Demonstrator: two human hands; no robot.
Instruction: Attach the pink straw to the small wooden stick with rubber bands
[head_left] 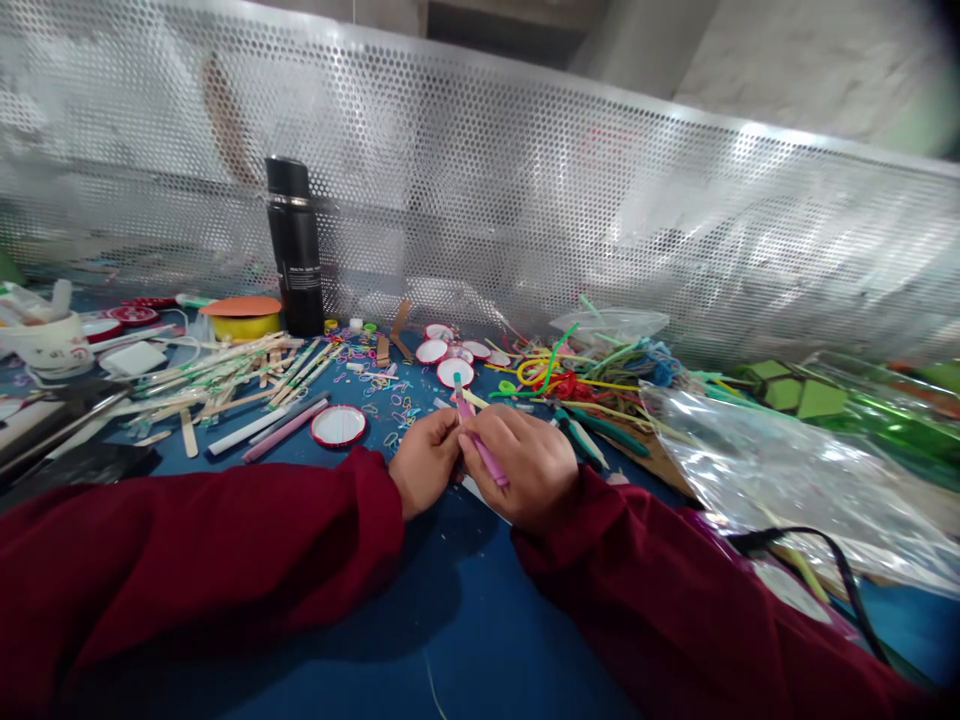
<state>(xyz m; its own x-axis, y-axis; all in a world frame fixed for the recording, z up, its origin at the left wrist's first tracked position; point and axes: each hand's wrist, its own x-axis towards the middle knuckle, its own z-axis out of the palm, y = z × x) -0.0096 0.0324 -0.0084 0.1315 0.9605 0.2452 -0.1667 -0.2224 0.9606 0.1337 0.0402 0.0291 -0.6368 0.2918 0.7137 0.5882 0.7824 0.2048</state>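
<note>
My right hand (529,460) is closed around a slim pink pen-like stick (491,462), which slants up and away and ends in a teal tip. Right against it, my left hand (429,455) has its fingers pinched together; what they hold, if anything, is hidden. A pale strip shows beneath the hands. Just beyond the fingertips lie several white discs with red rims, like jar lids (431,351). One larger red-rimmed lid (339,426) rests left of my left hand, beside pink, grey and white marker-like sticks (285,430).
A black bottle (296,250) stands by the perforated metal panel (480,180). Wooden sticks (225,380) and a cup (49,345) are on the left. Small coloured rings (401,400) are scattered mid-table. Coloured cords (562,375), green-handled pliers (581,435) and clear plastic bags (795,470) lie right.
</note>
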